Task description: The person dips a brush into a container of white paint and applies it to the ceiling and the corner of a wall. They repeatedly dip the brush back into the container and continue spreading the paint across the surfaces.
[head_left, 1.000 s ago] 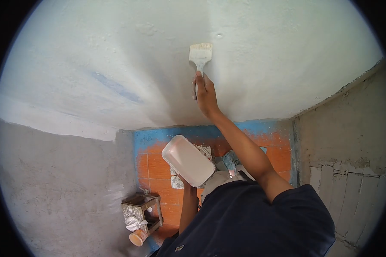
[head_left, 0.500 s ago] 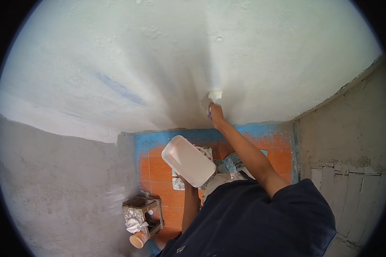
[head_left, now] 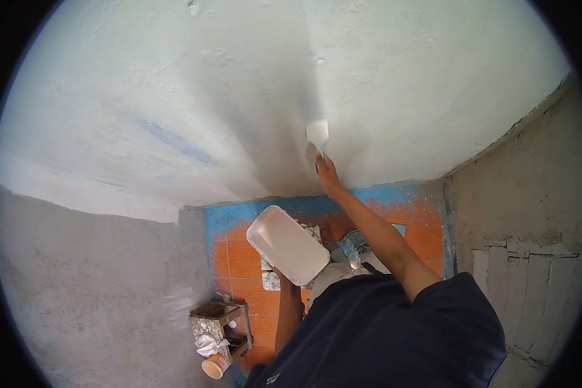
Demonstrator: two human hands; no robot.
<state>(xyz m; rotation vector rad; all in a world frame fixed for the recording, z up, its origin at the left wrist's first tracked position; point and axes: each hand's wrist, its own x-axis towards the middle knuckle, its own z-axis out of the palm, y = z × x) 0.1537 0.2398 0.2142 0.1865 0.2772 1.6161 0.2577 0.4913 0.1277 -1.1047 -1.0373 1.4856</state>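
My right hand is closed around the handle of a flat, white-headed paintbrush. Its broad head is up against the pale wall, with a shadow beside it. Lower down, my left hand supports a rectangular white tray from beneath its near side; most of the fingers are hidden under it. A smooth, pale, whitish-pink substance, apparently paint, covers the tray's inside.
A stained stool stands at lower left, with a crumpled white bag and an orange tub by it. Grey bare walls flank the orange tiled floor. Cloths and spattered items lie near my feet.
The paintbrush head has moved slightly up the wall and now shows its flat face. The tray stays nearly in place as the view shifts a little.
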